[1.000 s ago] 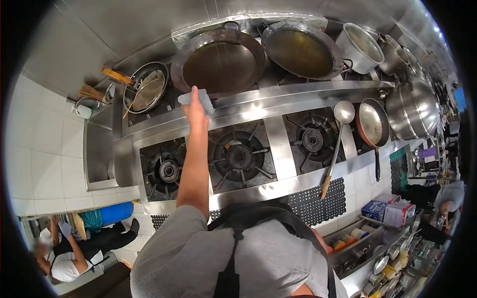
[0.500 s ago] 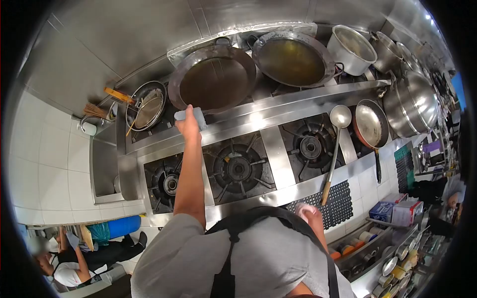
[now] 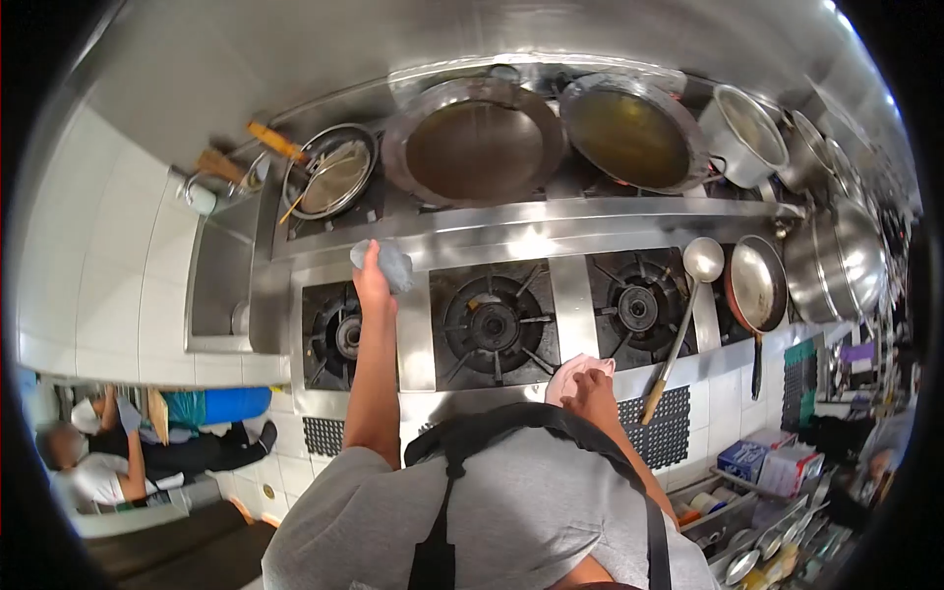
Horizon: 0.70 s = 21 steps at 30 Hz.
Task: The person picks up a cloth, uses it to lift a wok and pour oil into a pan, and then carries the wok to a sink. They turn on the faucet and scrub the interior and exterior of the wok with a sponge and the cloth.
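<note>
My left hand (image 3: 373, 283) is closed around a folded grey cloth (image 3: 396, 267), above the steel strip at the back of the left front burner (image 3: 346, 336). Closer to me, my right hand (image 3: 593, 398) grips a pink cloth (image 3: 568, 380) at the stove's front edge, below the middle burner (image 3: 494, 325). A long ladle (image 3: 703, 260) with a wooden handle lies across the front right of the stove, beside a frying pan (image 3: 758, 285). Behind the raised ledge stands a wide pan of brown liquid (image 3: 472, 152).
Another wide pan (image 3: 629, 133) holds yellowish liquid, with a tall pot (image 3: 744, 136) to its right. Strainers (image 3: 334, 175) sit at the back left. A sink (image 3: 221, 270) adjoins the stove. Another person (image 3: 118, 457) is at the lower left.
My left hand has come back from the wide pan's near rim toward the front burners, still with the grey cloth. My right hand has moved up to the stove's front edge, bringing the pink cloth.
</note>
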Each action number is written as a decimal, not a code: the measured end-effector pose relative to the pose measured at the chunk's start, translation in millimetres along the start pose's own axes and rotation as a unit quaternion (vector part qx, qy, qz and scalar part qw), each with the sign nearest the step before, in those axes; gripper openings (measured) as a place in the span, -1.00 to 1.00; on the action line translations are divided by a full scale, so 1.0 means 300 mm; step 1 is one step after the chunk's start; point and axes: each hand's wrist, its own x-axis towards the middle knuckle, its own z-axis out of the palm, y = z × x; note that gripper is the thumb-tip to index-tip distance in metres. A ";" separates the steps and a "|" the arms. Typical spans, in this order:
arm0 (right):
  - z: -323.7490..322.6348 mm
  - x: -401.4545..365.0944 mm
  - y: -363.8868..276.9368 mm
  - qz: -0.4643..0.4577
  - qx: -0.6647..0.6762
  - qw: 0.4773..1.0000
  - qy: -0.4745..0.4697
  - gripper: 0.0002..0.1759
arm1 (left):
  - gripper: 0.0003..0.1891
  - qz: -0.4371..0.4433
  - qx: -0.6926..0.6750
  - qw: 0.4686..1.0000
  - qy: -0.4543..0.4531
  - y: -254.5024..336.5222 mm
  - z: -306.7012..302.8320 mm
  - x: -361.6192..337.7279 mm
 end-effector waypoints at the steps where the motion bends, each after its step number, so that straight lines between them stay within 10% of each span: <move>1: 0.000 0.005 -0.006 -0.022 -0.004 1.000 -0.007 -0.34 | -0.54 0.010 -0.020 1.000 -0.004 0.024 -0.032 -0.043; 9: -0.184 0.168 -0.083 0.021 0.163 0.986 0.012 -0.37 | -0.63 -0.034 -0.012 0.996 0.080 0.018 -0.362 -0.185; 21: -0.309 0.176 -0.273 0.209 0.645 0.734 -0.046 -0.40 | -0.64 -0.072 -0.005 0.996 0.044 -0.131 -0.346 -0.260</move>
